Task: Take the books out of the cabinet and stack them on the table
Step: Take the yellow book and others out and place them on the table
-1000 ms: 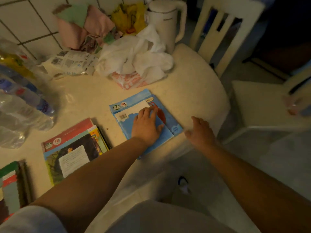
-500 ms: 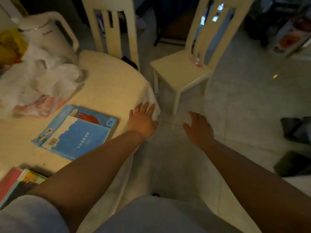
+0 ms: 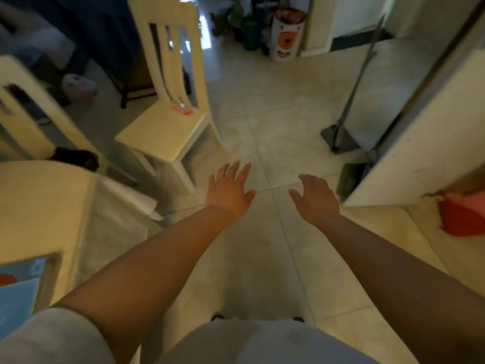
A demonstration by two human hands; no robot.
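My left hand (image 3: 228, 189) and my right hand (image 3: 314, 198) both hang over the tiled floor, fingers spread, holding nothing. The cream table (image 3: 39, 206) lies at the left. A blue book (image 3: 18, 290) with a red shape on its cover lies on the table at the lower left edge of the view, partly cut off. A white cabinet door or panel (image 3: 425, 143) stands at the right. Below it something red and pink (image 3: 462, 216) sits on a pale surface. No books show there.
A cream chair (image 3: 168, 127) stands ahead left, a second chair back (image 3: 23, 111) at far left. A grey dustpan on a long handle (image 3: 341, 137) leans near the white panel. A white bucket with an orange face (image 3: 286, 38) stands at the back.
The view has swung right, away from the table. My left hand has left the blue book and the table edge. Both hands now hover over the floor.
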